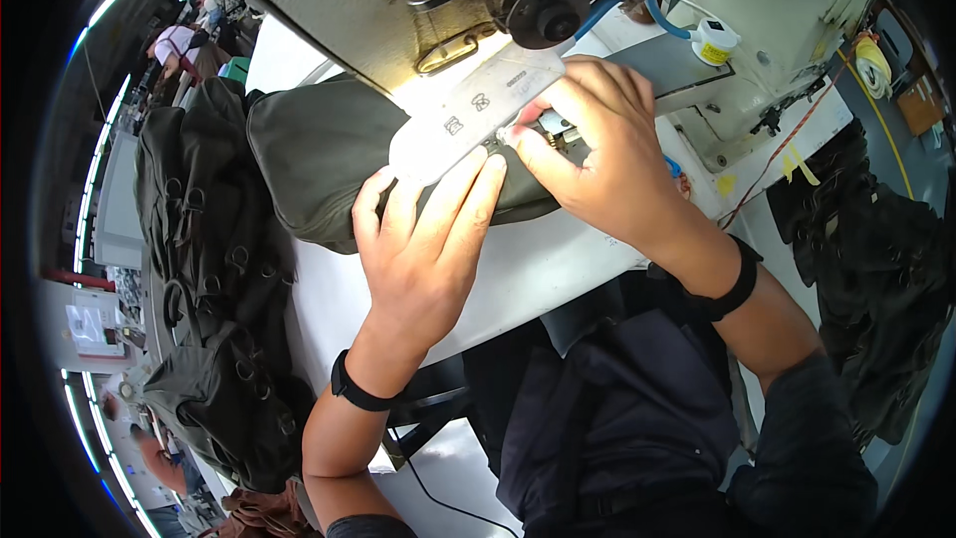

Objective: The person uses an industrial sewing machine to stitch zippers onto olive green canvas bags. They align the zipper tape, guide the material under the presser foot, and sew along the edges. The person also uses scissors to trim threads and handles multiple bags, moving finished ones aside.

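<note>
An olive-green fabric bag piece (319,169) lies on the white table under the sewing machine's head (391,10). My left hand (418,239) rests on it, fingers stretched forward with their tips at the lower edge of the pale machine plate (463,105). My right hand (593,149) is curled by the needle area, thumb and index finger close together on something small that I cannot make out; the needle itself is hidden. Brass-coloured metal parts (553,139) show just behind the right thumb.
Olive bags with metal rings (209,199) are piled at my left; dark fabric (861,279) hangs at my right. A small white container (714,40) with blue tubing sits on the machine bed. Another person (174,50) stands at the back left; the white table edge (488,324) is before my lap.
</note>
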### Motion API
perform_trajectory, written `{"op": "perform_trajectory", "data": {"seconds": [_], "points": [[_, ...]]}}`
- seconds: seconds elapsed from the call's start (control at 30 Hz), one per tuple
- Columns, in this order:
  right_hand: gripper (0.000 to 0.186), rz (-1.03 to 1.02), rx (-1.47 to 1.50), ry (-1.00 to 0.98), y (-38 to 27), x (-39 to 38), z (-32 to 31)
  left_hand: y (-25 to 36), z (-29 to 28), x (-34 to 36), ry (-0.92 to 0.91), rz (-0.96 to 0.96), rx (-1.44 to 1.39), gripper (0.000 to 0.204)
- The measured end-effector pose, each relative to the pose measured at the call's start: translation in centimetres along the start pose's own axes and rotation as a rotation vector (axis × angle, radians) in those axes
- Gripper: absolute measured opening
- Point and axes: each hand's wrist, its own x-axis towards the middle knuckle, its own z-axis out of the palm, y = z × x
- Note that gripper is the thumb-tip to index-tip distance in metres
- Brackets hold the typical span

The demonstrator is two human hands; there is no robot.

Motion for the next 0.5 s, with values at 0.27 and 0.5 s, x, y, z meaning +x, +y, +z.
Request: {"op": "perform_trajectory", "data": {"seconds": [0.27, 0.5], "points": [[0.015, -0.001, 0.013, -0.032, 0.26, 0.06, 0.12, 0.25, 0.5, -0.19, 0.035, -0.051, -0.046, 0.064], [0.012, 0.016, 0.037, -0.011, 0.37, -0.07, 0.49, 0.5, 0.68, 0.02, 0.056, -0.059, -0.027, 0.04]]}}
